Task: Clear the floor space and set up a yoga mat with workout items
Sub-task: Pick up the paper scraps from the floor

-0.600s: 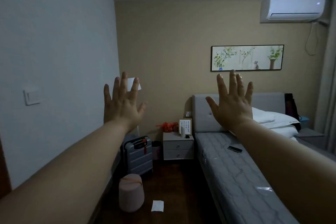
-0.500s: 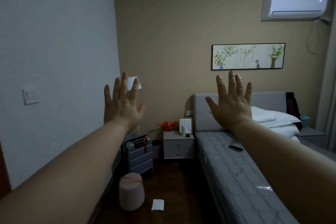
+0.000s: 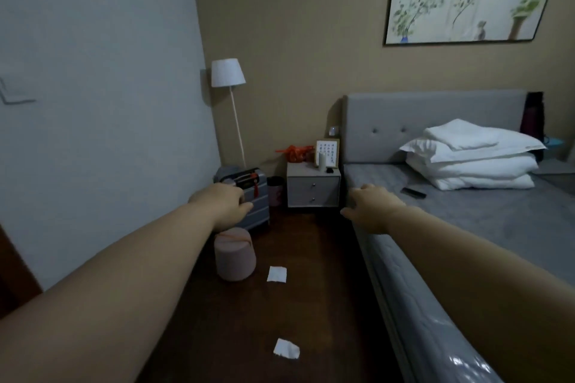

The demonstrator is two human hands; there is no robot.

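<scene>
Both my arms reach forward over the dark wooden floor (image 3: 314, 305). My left hand (image 3: 224, 206) hangs in front of a grey suitcase (image 3: 258, 200) and just above a pink round stool (image 3: 235, 255), fingers drooping and holding nothing. My right hand (image 3: 370, 207) hovers over the near corner of the grey bed (image 3: 473, 233), wrist bent, fingers relaxed, also holding nothing. Two white scraps of paper lie on the floor, one (image 3: 277, 274) beside the stool and one (image 3: 286, 349) nearer to me. No yoga mat is in view.
A grey nightstand (image 3: 312, 188) with a small frame and a red item stands between suitcase and bed. A white floor lamp (image 3: 228, 73) rises behind the suitcase. A small bin (image 3: 275, 191) sits by the nightstand. White pillows (image 3: 473, 155) and a dark remote (image 3: 413, 192) lie on the bed.
Both hands have dropped from raised, spread-finger poses to lower, drooping ones. The view has tilted down, bringing the lamp shade and a second paper scrap into sight.
</scene>
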